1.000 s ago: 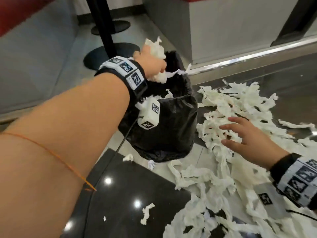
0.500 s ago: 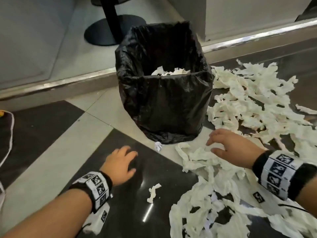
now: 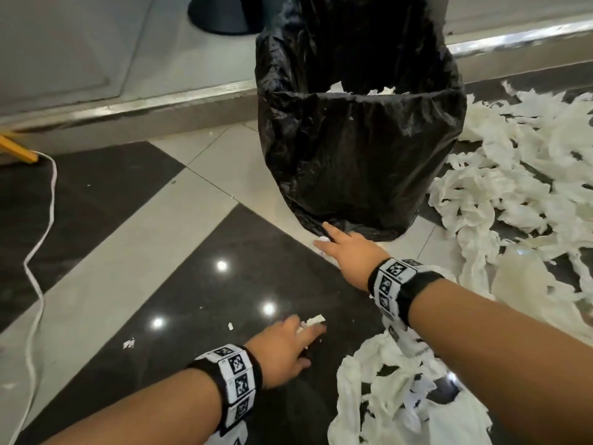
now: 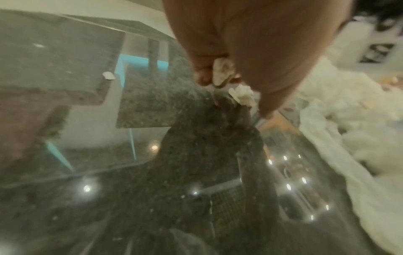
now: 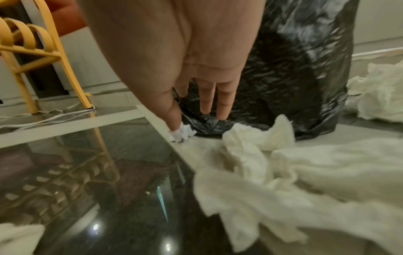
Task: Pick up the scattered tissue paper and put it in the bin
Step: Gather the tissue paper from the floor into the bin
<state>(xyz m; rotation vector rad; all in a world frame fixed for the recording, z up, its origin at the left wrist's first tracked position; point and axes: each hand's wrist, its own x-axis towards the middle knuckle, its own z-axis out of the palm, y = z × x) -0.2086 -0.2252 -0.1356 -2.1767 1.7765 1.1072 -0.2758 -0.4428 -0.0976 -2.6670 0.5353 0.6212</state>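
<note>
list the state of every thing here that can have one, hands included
black plastic-lined bin: upright, open, some tissue inside
left hand: pinching a small white tissue scrap just above the dark floor tile
right hand: fingers extended, thumb touching a small crumpled white tissue ball at the bin's base
big heap of torn white tissue strips: scattered on the floor right of the bin

I count one bin (image 3: 359,155), lined in black. Two hands show: my left hand (image 3: 282,351) and my right hand (image 3: 349,252), each with one tagged wristband. One big tissue heap (image 3: 513,187) spreads along the floor's right edge; its strips are too tangled to number. Apart from it I make out four small scraps: one (image 3: 313,321) at my left fingers, one (image 3: 322,240) at my right, two loose on the dark tile. One white cable (image 3: 48,200) and one yellow chair (image 5: 32,51).
</note>
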